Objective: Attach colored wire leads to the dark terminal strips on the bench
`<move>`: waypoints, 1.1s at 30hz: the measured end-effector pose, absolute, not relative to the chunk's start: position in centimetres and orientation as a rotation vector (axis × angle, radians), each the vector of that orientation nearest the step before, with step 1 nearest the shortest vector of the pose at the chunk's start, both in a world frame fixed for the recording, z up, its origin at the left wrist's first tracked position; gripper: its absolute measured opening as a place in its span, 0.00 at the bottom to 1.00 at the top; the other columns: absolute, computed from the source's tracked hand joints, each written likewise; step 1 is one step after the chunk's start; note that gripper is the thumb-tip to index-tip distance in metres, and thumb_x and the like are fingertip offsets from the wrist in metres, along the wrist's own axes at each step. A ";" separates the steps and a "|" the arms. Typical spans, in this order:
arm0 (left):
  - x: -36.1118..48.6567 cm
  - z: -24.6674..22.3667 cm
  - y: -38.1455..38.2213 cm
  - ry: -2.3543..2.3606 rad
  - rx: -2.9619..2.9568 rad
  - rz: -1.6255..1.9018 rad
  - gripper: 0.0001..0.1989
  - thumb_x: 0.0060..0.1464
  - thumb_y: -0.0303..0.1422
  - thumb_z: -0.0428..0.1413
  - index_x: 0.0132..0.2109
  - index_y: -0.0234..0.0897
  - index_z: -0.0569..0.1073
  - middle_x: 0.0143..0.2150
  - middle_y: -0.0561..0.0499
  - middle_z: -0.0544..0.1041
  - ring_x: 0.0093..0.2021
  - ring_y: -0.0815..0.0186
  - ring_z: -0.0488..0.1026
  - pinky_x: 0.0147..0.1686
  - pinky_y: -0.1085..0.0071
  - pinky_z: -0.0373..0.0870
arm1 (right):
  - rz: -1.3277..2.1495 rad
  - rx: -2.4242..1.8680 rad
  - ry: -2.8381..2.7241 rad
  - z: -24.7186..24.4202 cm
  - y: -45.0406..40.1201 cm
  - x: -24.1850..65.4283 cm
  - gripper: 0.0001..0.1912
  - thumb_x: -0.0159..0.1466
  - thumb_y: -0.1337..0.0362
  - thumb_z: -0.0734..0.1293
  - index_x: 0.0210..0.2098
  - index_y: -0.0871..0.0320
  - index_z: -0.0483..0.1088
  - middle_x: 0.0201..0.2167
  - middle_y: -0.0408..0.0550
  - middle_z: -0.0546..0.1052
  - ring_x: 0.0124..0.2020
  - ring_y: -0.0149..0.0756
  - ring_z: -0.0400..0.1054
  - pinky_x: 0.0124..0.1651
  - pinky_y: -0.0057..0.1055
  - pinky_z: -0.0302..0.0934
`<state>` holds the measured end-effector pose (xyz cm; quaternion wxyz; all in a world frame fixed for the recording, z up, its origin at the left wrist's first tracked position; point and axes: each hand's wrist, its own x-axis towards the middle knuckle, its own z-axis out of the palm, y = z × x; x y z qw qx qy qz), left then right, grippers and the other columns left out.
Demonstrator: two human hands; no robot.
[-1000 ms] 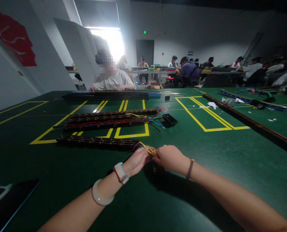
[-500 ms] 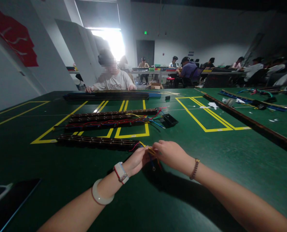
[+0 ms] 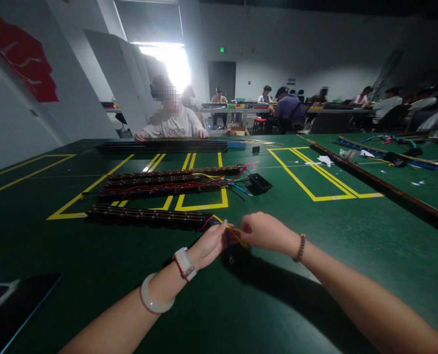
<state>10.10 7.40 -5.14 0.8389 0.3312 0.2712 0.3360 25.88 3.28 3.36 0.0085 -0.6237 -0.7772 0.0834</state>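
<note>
My left hand [image 3: 212, 243], with a watch at its wrist, is closed on the yellow wires [image 3: 234, 229] just past the right end of a long black strip [image 3: 148, 216]. My right hand [image 3: 265, 232] pinches the same wires a little farther right, its fingertips partly hidden. Below my left fingers hangs a blue wire with a ring terminal [image 3: 231, 260]. A thin red wire [image 3: 204, 224] curves out of the strip's end. Behind it lie several similar strips [image 3: 167, 184] with red, blue and green wires, beside a small black box [image 3: 258, 183].
Yellow tape lines [image 3: 311, 189] mark the green table [image 3: 333, 246]. A long dark bar [image 3: 381, 187] lies slantwise at the right, near white scraps [image 3: 325, 160]. Across the table a person [image 3: 176, 123] sits behind long dark bars [image 3: 160, 146]. A dark flat object [image 3: 23, 309] is at the lower left.
My right hand has shifted slightly right along the yellow wires, showing more of them between the hands. The ring terminal has swung a little left and down. My left hand stays in place.
</note>
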 end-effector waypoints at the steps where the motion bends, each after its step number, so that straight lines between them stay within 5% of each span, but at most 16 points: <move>1: 10.2 -5.1 7.4 0.574 0.703 0.717 0.09 0.61 0.31 0.46 0.39 0.27 0.68 0.34 0.44 0.72 0.32 0.69 0.70 0.39 0.69 0.67 | 0.292 -1.959 -2.364 3.6 3.8 26.4 0.08 0.57 0.63 0.63 0.31 0.58 0.72 0.28 0.47 0.73 0.27 0.31 0.65 0.26 0.25 0.49; 10: 10.1 -5.4 7.7 0.619 0.704 0.684 0.14 0.62 0.39 0.44 0.35 0.31 0.60 0.21 0.58 0.53 0.18 0.77 0.52 0.21 0.78 0.54 | -0.017 -1.783 -2.139 -1.6 8.9 30.1 0.06 0.62 0.64 0.64 0.32 0.61 0.70 0.31 0.47 0.73 0.31 0.31 0.63 0.33 0.25 0.51; 16: 9.8 -5.3 7.9 0.620 0.738 0.653 0.13 0.62 0.36 0.45 0.40 0.27 0.64 0.22 0.54 0.60 0.20 0.75 0.59 0.24 0.76 0.60 | -0.069 -1.757 -2.182 -4.2 9.9 30.4 0.07 0.62 0.64 0.65 0.30 0.61 0.69 0.29 0.47 0.71 0.31 0.31 0.62 0.33 0.27 0.50; 19: 9.8 -5.1 7.8 0.590 0.723 0.659 0.16 0.63 0.34 0.44 0.47 0.23 0.66 0.32 0.43 0.71 0.33 0.65 0.72 0.39 0.67 0.69 | -0.380 -1.620 -2.224 -4.1 9.4 30.5 0.09 0.61 0.59 0.65 0.32 0.59 0.72 0.33 0.50 0.72 0.36 0.36 0.62 0.38 0.31 0.50; 22: 10.0 -5.1 7.7 0.527 0.672 0.668 0.16 0.63 0.33 0.42 0.48 0.23 0.66 0.42 0.34 0.72 0.43 0.59 0.72 0.47 0.62 0.66 | -0.526 -1.271 -2.239 -3.8 8.6 30.1 0.12 0.64 0.57 0.63 0.39 0.57 0.72 0.38 0.50 0.71 0.39 0.35 0.62 0.42 0.32 0.52; 27: 10.3 -5.6 8.0 0.516 0.668 0.731 0.11 0.63 0.29 0.44 0.41 0.26 0.69 0.40 0.39 0.73 0.37 0.66 0.72 0.38 0.70 0.68 | -0.635 -0.636 -2.618 -3.5 7.2 28.4 0.12 0.67 0.64 0.59 0.48 0.55 0.68 0.44 0.46 0.71 0.40 0.31 0.62 0.46 0.31 0.55; 33: 10.2 -5.8 8.2 0.483 0.536 0.742 0.12 0.62 0.30 0.44 0.39 0.27 0.69 0.39 0.41 0.73 0.34 0.69 0.71 0.36 0.72 0.68 | -0.481 -0.525 -2.547 -3.8 7.2 28.0 0.11 0.67 0.66 0.60 0.46 0.60 0.68 0.48 0.48 0.71 0.49 0.33 0.63 0.52 0.34 0.58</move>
